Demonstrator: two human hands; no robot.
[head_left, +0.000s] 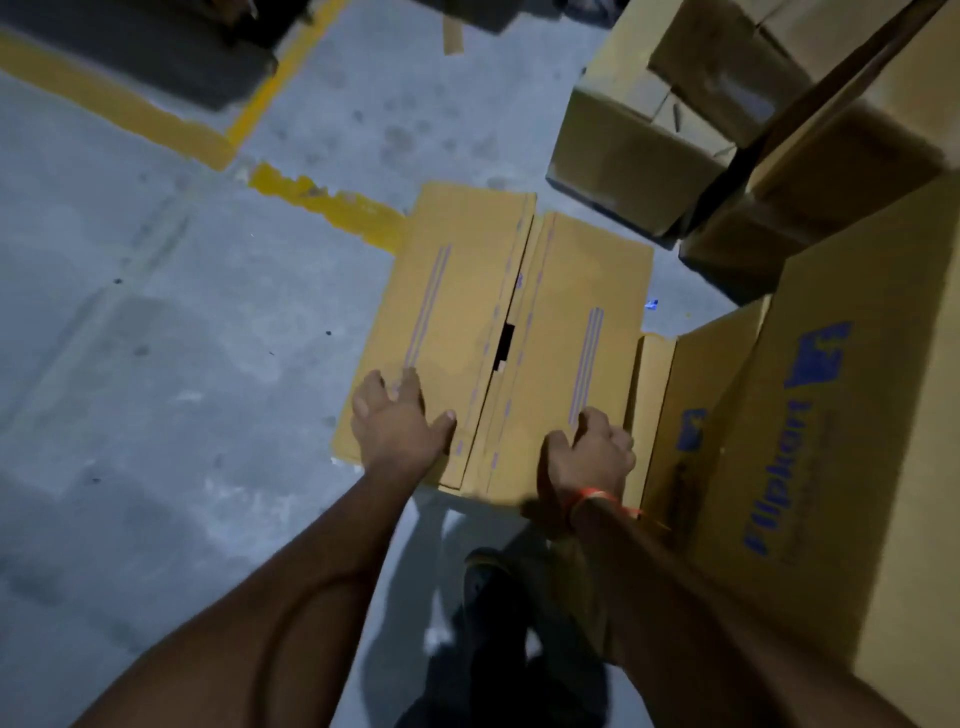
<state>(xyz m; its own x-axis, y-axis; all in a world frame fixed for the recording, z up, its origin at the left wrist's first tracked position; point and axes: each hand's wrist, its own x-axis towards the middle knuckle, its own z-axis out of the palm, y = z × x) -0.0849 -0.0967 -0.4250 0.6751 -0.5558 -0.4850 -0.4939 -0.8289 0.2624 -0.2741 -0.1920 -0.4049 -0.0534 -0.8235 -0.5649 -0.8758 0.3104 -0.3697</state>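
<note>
— While I bend over the box (519, 322), my left hand (397, 426) lies flat on its left flap, fingers straight and spread, thumb out toward the seam. It holds nothing; it only presses on the card.

— And the right one?

— My right hand (592, 457) sits on the right flap, close to the near right corner. Its fingers are bent, knuckles up, tips on the card. Whether they hook over the edge I cannot tell. An orange thread (597, 500) runs round that wrist.

— Where is the box?

— On the grey floor (156, 338), straight ahead of me, its far left corner over a worn yellow line (332, 200). Both top flaps are down and meet along the middle, with a small dark gap in the seam.

— What stands beside it?

— A big carton (831, 415) with blue print, just to the right, touching or nearly so near my right hand. Further cartons (649, 140) are stacked beyond it, apart from the box. My shoe (488, 566) shows below the near edge.
</note>
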